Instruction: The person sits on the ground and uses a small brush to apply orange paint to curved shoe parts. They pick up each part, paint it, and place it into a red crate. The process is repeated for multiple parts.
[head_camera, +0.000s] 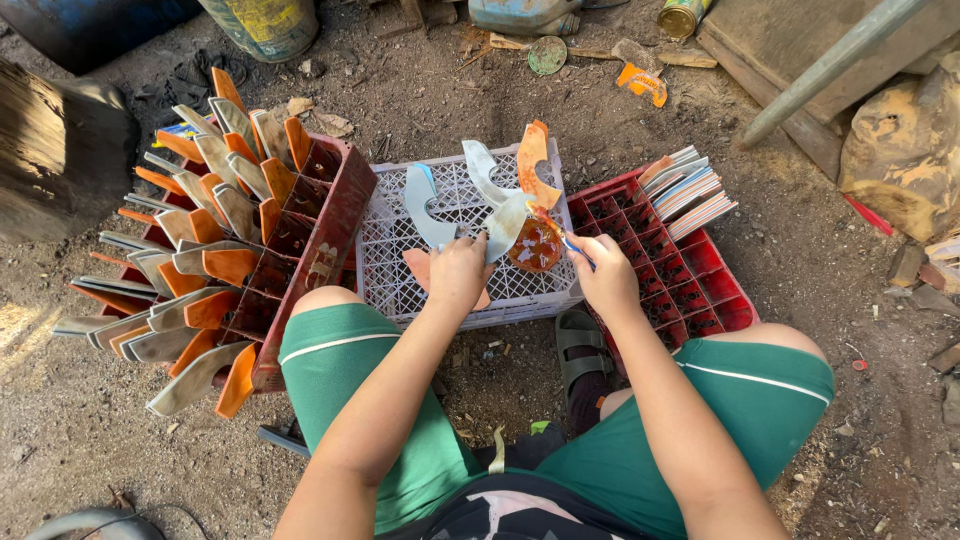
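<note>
My left hand (458, 272) grips the middle of a pinwheel-like piece (490, 195) made of curved grey and orange blades, resting on an upturned white plastic crate (400, 250). My right hand (605, 275) holds a thin blue-handled tool (574, 247) against the round orange hub (538, 243) of that piece. Both hands are close together over the crate's right half.
A dark red crate (310, 235) at left is stuffed with several grey and orange curved blades. A red compartment crate (680, 275) at right holds a stack of flat cut sheets (690, 190). Dirt ground, cans, a drum and a metal pipe lie beyond. My knees flank the white crate.
</note>
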